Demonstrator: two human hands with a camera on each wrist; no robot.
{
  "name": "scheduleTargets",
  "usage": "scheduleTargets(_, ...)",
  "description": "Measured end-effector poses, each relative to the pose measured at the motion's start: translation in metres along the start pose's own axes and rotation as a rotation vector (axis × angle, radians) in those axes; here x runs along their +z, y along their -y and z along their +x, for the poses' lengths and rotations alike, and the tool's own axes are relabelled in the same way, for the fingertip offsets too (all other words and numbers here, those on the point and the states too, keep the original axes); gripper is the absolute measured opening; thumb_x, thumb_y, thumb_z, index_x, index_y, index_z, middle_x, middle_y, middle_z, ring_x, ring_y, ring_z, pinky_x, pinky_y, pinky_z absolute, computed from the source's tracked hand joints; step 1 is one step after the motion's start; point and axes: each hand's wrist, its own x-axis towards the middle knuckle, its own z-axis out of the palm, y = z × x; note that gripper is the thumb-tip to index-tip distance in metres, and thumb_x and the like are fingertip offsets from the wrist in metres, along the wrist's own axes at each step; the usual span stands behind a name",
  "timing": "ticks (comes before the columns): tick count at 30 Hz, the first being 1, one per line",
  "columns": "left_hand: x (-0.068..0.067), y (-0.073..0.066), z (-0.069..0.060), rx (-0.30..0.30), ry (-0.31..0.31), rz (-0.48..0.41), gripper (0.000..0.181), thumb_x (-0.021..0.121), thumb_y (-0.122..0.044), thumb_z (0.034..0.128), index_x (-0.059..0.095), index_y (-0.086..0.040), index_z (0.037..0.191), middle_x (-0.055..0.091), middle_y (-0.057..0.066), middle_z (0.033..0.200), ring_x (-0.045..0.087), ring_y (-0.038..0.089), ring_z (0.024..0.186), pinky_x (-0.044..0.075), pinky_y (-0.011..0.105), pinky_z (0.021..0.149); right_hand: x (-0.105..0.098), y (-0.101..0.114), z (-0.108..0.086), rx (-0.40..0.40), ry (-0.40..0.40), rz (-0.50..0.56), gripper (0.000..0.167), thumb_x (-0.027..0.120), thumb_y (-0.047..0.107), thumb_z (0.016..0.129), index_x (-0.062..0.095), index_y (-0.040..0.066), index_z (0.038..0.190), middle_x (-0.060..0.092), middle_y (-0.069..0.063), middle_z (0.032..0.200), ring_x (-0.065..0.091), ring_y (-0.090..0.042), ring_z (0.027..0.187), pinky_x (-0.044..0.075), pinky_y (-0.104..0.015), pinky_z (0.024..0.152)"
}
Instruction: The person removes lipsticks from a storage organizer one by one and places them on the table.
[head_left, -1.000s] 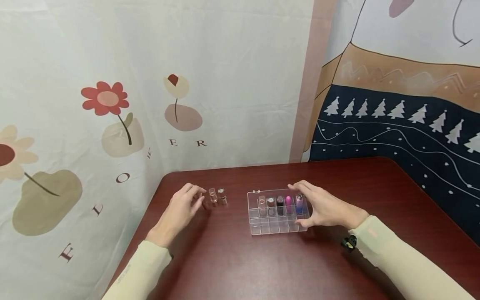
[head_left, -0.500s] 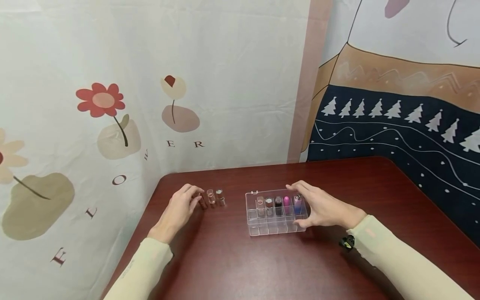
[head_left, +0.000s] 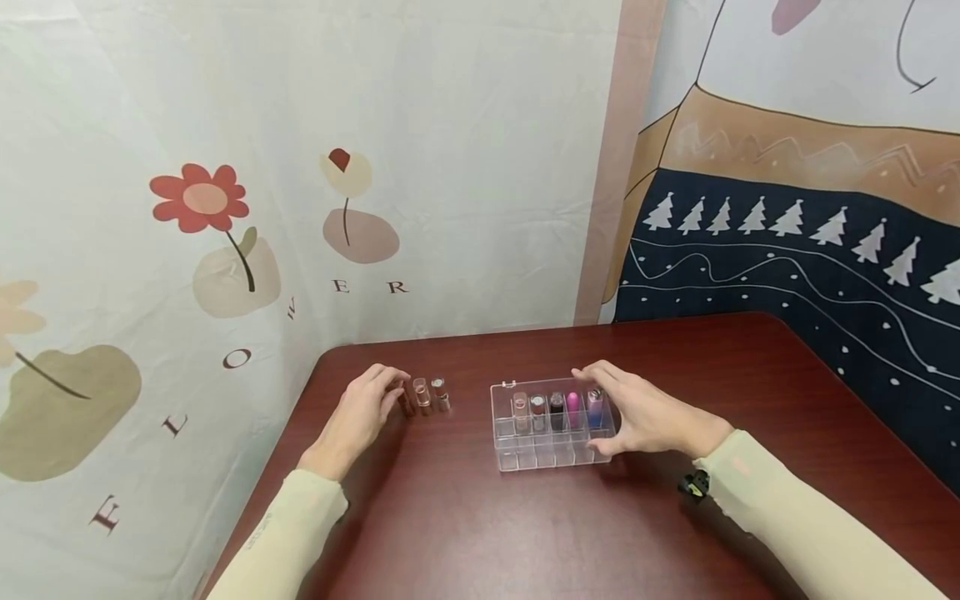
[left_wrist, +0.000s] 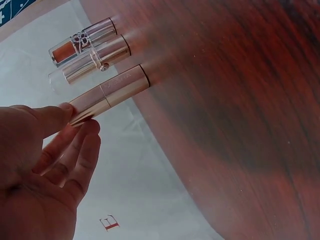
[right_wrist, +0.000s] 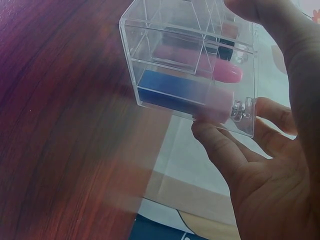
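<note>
At the left of the table my left hand [head_left: 363,410] pinches the top of a rose-gold lipstick [left_wrist: 111,93] between thumb and fingers. The tube stands upright, its base at the table. Beside it, two more lipsticks stand apart from my hand: one with a clear cap [head_left: 422,395] and one with a silvery ornament [head_left: 440,395]. My right hand [head_left: 637,410] holds the right end of a clear compartment box [head_left: 517,458], thumb at the front and fingers at the back. Its back row holds several lipsticks, among them a blue-and-pink one [right_wrist: 175,95] and a bright pink one [head_left: 573,408].
The box's front compartments show no lipsticks. A dark red wooden table [head_left: 465,533] lies under everything. Behind it hangs a pale curtain with flowers [head_left: 480,167], and a dark cloth with trees [head_left: 795,267] hangs at the right.
My left hand has come slightly right and closed on the rose-gold lipstick. The head view has shifted a little. My right hand stays on the box.
</note>
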Motion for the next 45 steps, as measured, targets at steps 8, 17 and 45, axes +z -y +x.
scheduleTargets(8,-0.003,-0.003,-0.002,-0.003,-0.006,0.010,0.023,0.081,0.002,0.1063,0.080,-0.003,0.128,0.077,0.016,0.119,0.080,0.033,0.107,0.067,0.052,0.091,0.000,-0.001,0.000,0.017,0.006,-0.002,0.105,0.103,0.041,0.083,0.052,0.009,0.168,0.063,-0.011,0.160,0.071,-0.030,0.138,0.064,-0.058,0.117)
scheduleTargets(17,-0.007,-0.013,-0.001,-0.059,-0.011,0.056,0.029,0.083,-0.010,0.1084,0.078,-0.007,0.137,0.075,0.016,0.130,0.079,0.031,0.105,0.065,0.051,0.087,0.001,-0.001,0.000,0.025,0.009,0.002,0.105,0.103,0.043,0.083,0.052,0.009,0.168,0.063,-0.011,0.161,0.071,-0.030,0.138,0.064,-0.059,0.117)
scheduleTargets(45,0.006,-0.106,0.019,0.268,-0.129,0.119,0.043,0.096,-0.026,0.0971,0.080,-0.013,0.135,0.076,0.005,0.120,0.074,0.024,0.090,0.059,0.042,0.068,0.001,-0.002,0.001,-0.008,-0.003,0.002,0.105,0.106,0.037,0.080,0.053,0.008,0.165,0.064,-0.011,0.160,0.072,-0.025,0.133,0.063,-0.056,0.119)
